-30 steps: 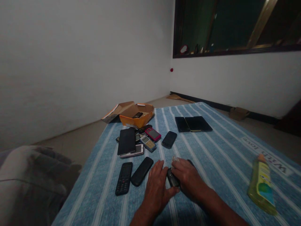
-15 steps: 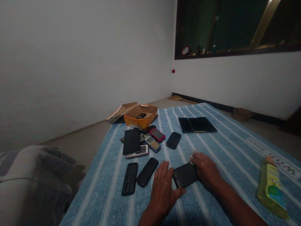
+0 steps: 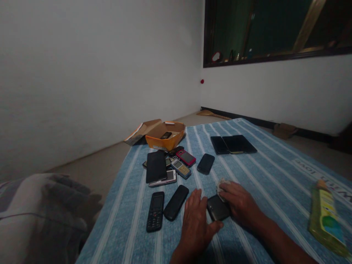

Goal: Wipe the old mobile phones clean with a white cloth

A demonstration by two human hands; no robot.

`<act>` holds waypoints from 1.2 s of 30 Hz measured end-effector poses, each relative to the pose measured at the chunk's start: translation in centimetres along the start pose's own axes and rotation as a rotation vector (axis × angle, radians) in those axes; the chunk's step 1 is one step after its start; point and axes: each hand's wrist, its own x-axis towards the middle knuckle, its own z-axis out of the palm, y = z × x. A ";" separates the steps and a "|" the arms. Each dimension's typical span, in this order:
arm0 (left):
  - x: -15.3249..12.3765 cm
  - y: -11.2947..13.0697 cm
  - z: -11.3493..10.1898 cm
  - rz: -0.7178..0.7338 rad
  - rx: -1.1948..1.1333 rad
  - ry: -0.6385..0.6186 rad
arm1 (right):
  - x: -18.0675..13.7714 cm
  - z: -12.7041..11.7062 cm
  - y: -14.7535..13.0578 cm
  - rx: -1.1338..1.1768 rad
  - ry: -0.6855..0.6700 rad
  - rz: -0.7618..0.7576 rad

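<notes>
Black phone [image 3: 218,209], one, nearer us than the orange box [image 3: 157,142]: we best steady it with spread left grip [image 3: 195,220], keeping flat the pale cloth [image 3: 220,190] pinched in our right grip [image 3: 242,202].

The left hand [image 3: 196,222] lies spread against a dark phone [image 3: 218,208] — the right hand [image 3: 242,201] holds a whitish cloth [image 3: 221,187] over it. Phones [image 3: 176,202] lie nearby.

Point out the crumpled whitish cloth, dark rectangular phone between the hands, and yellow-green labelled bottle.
Crumpled whitish cloth [image 3: 220,188]: head view, exposed edge.
Dark rectangular phone [image 3: 218,209]: head view, upper face.
Yellow-green labelled bottle [image 3: 328,217]: head view, label.
</notes>
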 end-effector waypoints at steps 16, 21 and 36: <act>-0.2 -0.6 0.8 0.009 0.018 0.026 | -0.9 -1.0 3.3 -0.226 -0.289 0.315; -0.3 -0.6 0.9 0.017 0.036 0.041 | -0.8 -0.2 1.0 -0.149 -0.074 0.152; -0.7 -1.3 1.8 0.047 0.004 0.052 | -0.8 0.2 -0.2 -0.058 -0.031 0.037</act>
